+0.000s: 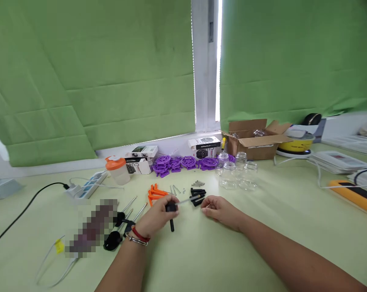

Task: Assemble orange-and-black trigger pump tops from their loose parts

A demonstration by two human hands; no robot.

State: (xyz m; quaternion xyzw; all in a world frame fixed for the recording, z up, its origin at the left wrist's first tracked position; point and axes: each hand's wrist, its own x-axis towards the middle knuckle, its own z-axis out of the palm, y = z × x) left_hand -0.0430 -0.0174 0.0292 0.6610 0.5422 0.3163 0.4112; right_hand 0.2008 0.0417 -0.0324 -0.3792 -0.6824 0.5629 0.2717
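Screwdriver (pixel 171 207) was clamped in left hand (pixel 158 213), shaft (pixel 183 201) toward three o'clock, near black parts (pixel 199 202). Right hand (pixel 220 211) curled beside them, hold indeterminable. Keeping the shaft steady seemed advisable.

Power strip (pixel 94 183), green blinds (pixel 110 69) (creased)

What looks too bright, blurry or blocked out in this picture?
In the head view, white glare fills the window gap; in the head view, a mosaic patch hides whatever lies there; also in the head view, the black-handled tool in the left hand has a slightly smeared shaft.
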